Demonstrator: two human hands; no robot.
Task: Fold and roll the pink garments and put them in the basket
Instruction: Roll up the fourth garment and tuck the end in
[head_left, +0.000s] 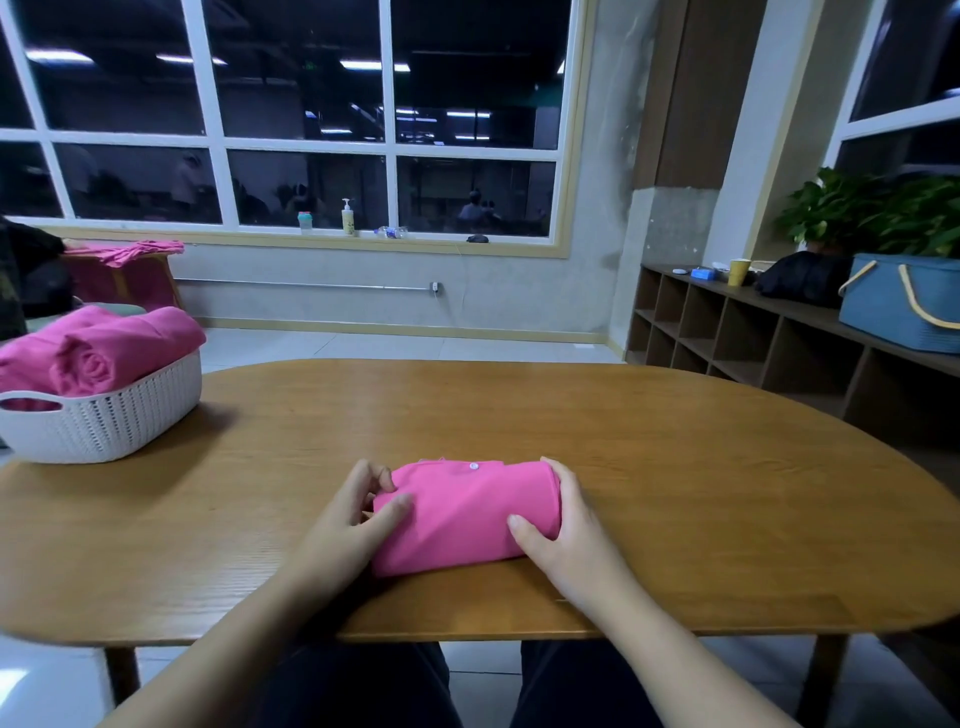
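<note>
Two hands: both rest at the near edge of the wooden table (675, 467), one at each end of a rolled pink garment (462, 514).
Left hand (353, 525): fingers curled round the left end of the roll, thumb laid on top of the cloth, so it grips that end.
Right hand (566, 535): cupped round the right end, thumb pressed on the front of the roll, fingers wrapped over the far side.
Rolled pink garment: lies on the tabletop just in front of the person, roughly crosswise, with a small white button (473, 466) showing on its far upper edge.
White basket (104, 421): stands on the far left of the table, well apart from the hands, and holds pink rolls (119, 348) heaped above its rim.
Pink pile (130, 252): more pink cloth on a stand behind the basket, near the wall.
Blue basket (893, 306): on the shelf unit at the right, beside a green plant (872, 208).
</note>
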